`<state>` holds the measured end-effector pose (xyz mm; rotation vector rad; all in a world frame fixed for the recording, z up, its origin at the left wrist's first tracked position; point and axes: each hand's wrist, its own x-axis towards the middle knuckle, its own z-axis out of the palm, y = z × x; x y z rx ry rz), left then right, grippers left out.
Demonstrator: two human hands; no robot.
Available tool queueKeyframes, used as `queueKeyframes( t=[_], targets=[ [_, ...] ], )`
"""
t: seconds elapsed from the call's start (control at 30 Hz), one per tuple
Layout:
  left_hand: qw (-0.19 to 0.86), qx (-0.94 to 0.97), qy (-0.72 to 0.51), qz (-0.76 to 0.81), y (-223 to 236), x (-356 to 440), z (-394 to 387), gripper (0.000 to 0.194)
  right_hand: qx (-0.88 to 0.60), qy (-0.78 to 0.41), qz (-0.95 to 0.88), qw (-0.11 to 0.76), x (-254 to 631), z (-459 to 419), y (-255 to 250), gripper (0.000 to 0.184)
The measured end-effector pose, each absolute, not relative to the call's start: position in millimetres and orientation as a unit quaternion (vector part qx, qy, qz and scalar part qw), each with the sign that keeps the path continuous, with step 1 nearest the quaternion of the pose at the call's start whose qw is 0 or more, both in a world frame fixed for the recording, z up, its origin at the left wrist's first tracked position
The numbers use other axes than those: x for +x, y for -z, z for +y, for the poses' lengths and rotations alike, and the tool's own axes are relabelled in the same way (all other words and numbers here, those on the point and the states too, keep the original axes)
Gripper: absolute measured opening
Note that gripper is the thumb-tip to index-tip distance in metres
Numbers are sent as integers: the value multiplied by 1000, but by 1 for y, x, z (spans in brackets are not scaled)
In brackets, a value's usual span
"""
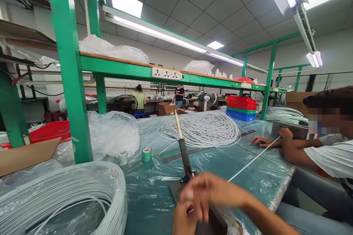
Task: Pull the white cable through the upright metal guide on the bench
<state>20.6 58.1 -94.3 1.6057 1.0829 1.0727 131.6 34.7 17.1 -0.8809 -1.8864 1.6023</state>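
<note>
My right hand (208, 192) reaches in from the right over the base of a hand lever press (184, 158), its fingers bent downward and smeared by motion. Just below it is my left hand (184, 218), with curled fingers close to the right fingertips. Whatever the left fingers pinch is hidden or too small to make out. The press has a dark metal lever tilted up and back, a spring at its foot and a dark metal base partly behind my hands. A thin white cable (252, 161) runs from a co-worker's hand toward my right wrist, where its near end is hidden.
Coiled white cable (102, 176) lies at front left, and a loose coil (204, 128) farther back. Green tape (146, 155), a long metal ruler (176, 156) and stacked bins (241, 108) are on the table. A co-worker (328, 147) sits right. A green post (66, 66) stands left.
</note>
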Motion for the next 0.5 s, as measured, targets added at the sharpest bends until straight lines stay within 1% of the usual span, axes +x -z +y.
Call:
queueKeyframes(
  t=[0.07, 0.1, 0.13, 0.2, 0.3, 0.5],
  targets=[
    [412, 669, -432, 442, 98, 21, 60, 42, -438, -473, -655, 395, 148, 83, -46, 32],
    [394, 678, -431, 446, 99, 22, 61, 42, -481, -435, -614, 449, 154, 109, -59, 30],
    [383, 683, -429, 450, 100, 22, 62, 42, -497, -426, -594, 467, 159, 135, -70, 30],
    [392, 679, -423, 454, 101, 23, 64, 43, -519, -435, -565, 471, 162, 181, -84, 34],
    [418, 669, -413, 455, 104, 23, 67, 43, -528, -482, -545, 438, 155, 229, -90, 43],
    [410, 675, -420, 447, 110, 22, 72, 40, -515, -547, -523, 402, 133, 256, -85, 53]
  ],
)
